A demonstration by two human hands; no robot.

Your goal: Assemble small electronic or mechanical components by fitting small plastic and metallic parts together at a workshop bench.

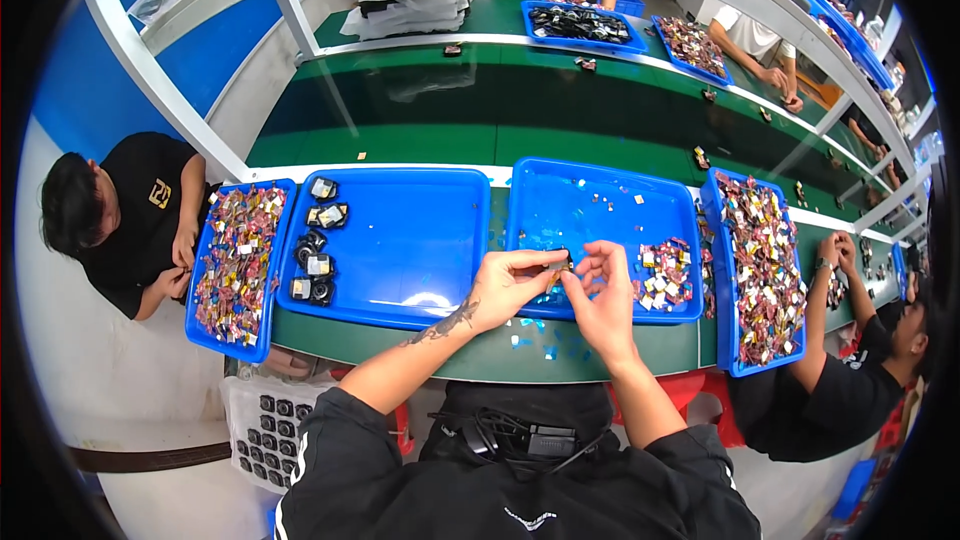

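My left hand (503, 290) pinches a small black part with a yellowish piece (566, 262) between thumb and fingertips. My right hand (605, 302) meets it there, its thumb and fingers closed around the part's other side. My fingers hide much of the part. Both hands are over the near edge of a blue tray (600, 168), which holds a heap of small white, red and yellow pieces (664, 278) at its right and blue scraps. To the left, another blue tray (420, 240) carries several black round-lensed parts (318, 265) along its left side.
Blue bins full of small mixed pieces stand at far left (240, 265) and right (765, 270). Beyond runs a green conveyor belt (420, 105) with scattered parts, under a white frame (165, 75). Co-workers sit at left (140, 220), right (850, 360) and across the belt.
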